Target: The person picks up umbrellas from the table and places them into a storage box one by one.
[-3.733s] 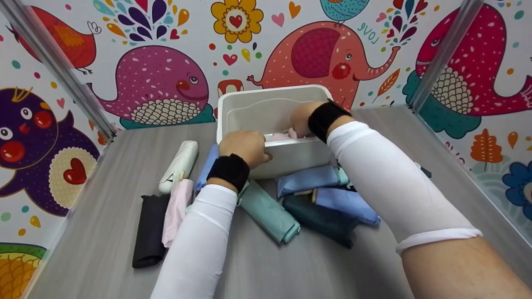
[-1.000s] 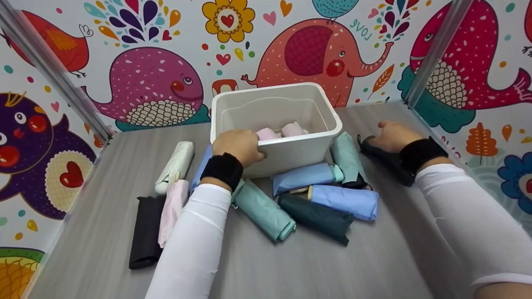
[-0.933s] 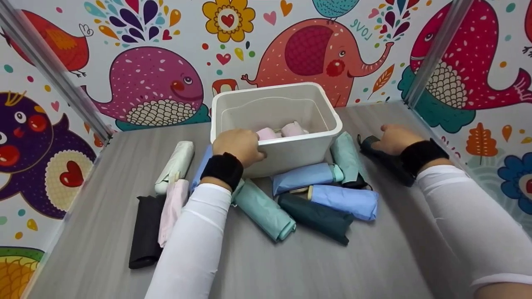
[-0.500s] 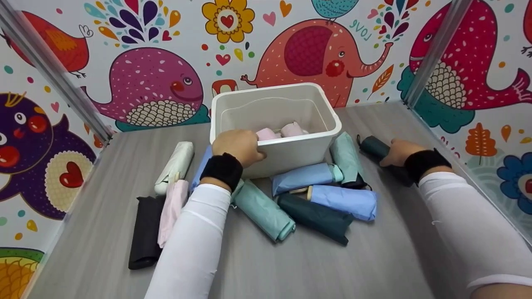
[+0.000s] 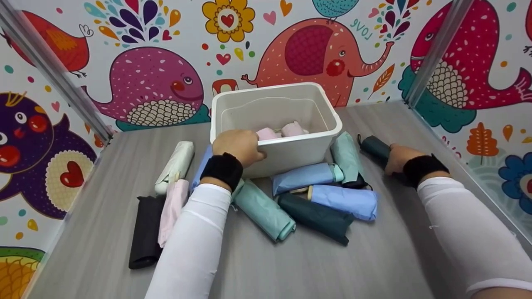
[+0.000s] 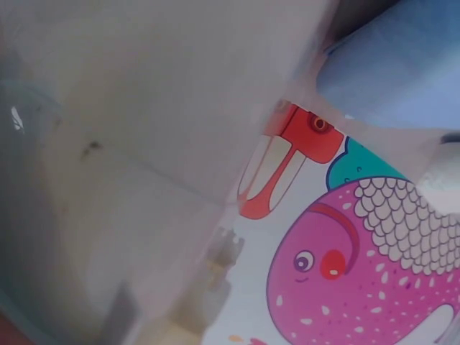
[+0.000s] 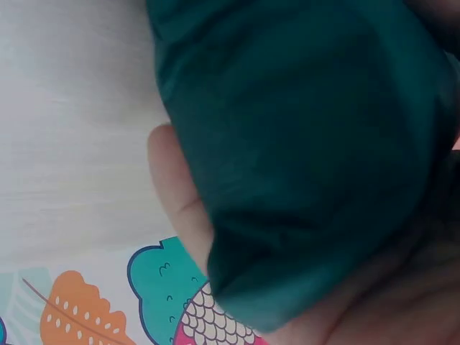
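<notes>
Right hand (image 5: 400,160) moved nearer — fingers (image 7: 177,188) round the rightmost dark-green umbrella (image 5: 375,149).

The bin (image 5: 291,157) looks like smooth plastic; the dark umbrella (image 5: 375,148) at right, creased matt cloth. The table (image 5: 316,270) shows dull wood grain; the left post (image 5: 60,71), satiny metal.

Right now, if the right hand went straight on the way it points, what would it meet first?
Beyond the dark green umbrella it grips, the right hand would likely meet the light teal umbrella beside the white bin first, though depth along that line is hard to judge.
</notes>
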`<state>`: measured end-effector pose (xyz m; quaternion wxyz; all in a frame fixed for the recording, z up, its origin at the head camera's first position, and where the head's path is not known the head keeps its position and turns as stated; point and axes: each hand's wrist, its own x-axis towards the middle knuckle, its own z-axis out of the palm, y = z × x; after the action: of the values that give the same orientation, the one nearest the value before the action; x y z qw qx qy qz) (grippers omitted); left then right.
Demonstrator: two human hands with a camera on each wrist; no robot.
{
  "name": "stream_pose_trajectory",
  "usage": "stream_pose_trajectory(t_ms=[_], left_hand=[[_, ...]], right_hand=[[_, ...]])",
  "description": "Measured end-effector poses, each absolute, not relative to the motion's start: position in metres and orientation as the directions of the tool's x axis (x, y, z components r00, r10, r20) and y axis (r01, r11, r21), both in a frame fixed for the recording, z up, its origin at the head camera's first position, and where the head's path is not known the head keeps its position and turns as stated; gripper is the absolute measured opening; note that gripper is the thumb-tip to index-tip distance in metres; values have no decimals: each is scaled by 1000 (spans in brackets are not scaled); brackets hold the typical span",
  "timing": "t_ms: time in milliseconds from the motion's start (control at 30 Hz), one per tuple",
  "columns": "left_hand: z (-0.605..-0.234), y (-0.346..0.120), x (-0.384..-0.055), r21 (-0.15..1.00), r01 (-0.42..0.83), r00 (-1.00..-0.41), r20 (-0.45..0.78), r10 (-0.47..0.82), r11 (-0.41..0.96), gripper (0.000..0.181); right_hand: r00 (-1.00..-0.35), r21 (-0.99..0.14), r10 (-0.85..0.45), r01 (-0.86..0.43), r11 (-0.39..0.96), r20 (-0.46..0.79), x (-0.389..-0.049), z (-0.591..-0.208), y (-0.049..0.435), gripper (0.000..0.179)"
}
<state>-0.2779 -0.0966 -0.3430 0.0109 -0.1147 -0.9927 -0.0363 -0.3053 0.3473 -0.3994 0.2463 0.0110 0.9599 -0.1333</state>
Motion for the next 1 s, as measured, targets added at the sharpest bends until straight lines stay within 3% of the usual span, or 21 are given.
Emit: stream_pose_trajectory(t_ms=[267, 633, 1000], left_hand=[[-342, -97, -278, 71, 227, -974, 37, 225, 971, 39], [-343, -96, -277, 66, 222, -975, 34, 220, 973, 41], [-342, -97, -277, 68, 218, -976, 39, 216, 974, 40]], right_hand=[[-885, -228, -51, 62, 972, -462, -306, -400, 347, 74], [-899, -318, 1, 155, 935, -438, -307, -403, 350, 75], [-937, -349, 18, 148, 925, -350, -309, -395, 349, 77]])
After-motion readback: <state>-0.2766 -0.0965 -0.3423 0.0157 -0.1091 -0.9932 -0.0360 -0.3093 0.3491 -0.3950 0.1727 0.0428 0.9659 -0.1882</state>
